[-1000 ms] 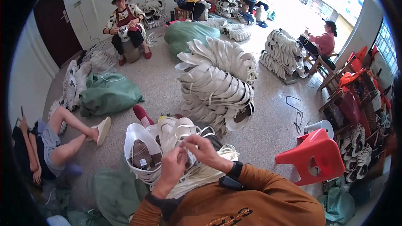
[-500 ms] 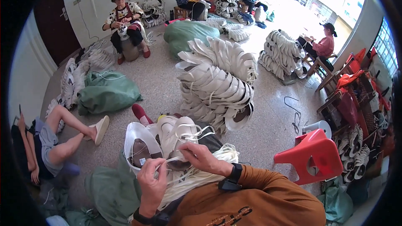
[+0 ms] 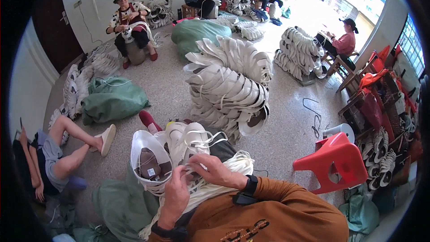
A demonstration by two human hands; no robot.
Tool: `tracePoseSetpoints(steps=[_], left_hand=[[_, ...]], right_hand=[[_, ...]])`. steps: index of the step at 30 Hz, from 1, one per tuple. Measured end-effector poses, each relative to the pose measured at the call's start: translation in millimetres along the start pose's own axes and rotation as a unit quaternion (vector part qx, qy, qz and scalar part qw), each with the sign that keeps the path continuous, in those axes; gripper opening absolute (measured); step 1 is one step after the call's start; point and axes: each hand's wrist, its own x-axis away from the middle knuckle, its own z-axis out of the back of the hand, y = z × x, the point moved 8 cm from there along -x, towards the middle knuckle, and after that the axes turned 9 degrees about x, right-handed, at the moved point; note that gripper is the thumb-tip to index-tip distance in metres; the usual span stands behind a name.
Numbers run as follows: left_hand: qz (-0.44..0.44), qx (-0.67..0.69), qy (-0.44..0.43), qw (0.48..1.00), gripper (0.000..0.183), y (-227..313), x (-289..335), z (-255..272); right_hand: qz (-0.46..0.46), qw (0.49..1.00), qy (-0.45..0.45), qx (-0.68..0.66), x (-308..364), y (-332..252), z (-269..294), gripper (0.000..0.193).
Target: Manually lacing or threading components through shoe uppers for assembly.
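Note:
My left hand and my right hand meet over my lap, fingertips pinched close together. Between them is a thin white shoelace, mostly hidden by the fingers. Just beyond lies a pale shoe upper with loose white lace loops standing off its front. To its left, a white upper stands open, its brown inside and a small white label showing. Under my right hand a bundle of cream laces spreads over my lap and hangs down past my left wrist.
A tall stack of pale uppers stands ahead. Right are a red plastic stool, a white roll and a cluttered rack. Green sacks lie on the left. Several people sit working around the room; another person's legs reach in from the left.
My hands have drawn closer together, and the lace stretch that showed between them is now mostly covered. My left hand has shifted right. The view has tilted slightly.

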Motion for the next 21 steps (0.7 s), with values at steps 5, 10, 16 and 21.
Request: tracePoseSetpoints(steps=[5,10,16,21], left_hand=[[0.010,0.005,0.002,1.000,0.021,8.4,-6.0,-4.8],[0.029,0.001,0.012,1.000,0.014,-11.2,-2.4,-4.4],[-0.015,-0.024,0.034,0.999,0.008,-12.2,-2.6,-2.9],[0.009,-0.017,0.016,1.000,0.007,-6.4,-1.5,-4.9]], right_hand=[[-0.038,0.997,-0.066,-0.029,4.9,4.2,-10.0,0.010],[0.014,0.995,-0.103,-0.012,6.2,0.2,-15.1,0.013],[0.014,0.993,-0.115,-0.007,9.1,0.6,-15.9,0.012],[0.018,0.992,-0.123,-0.013,12.5,-6.4,-13.8,0.012]])
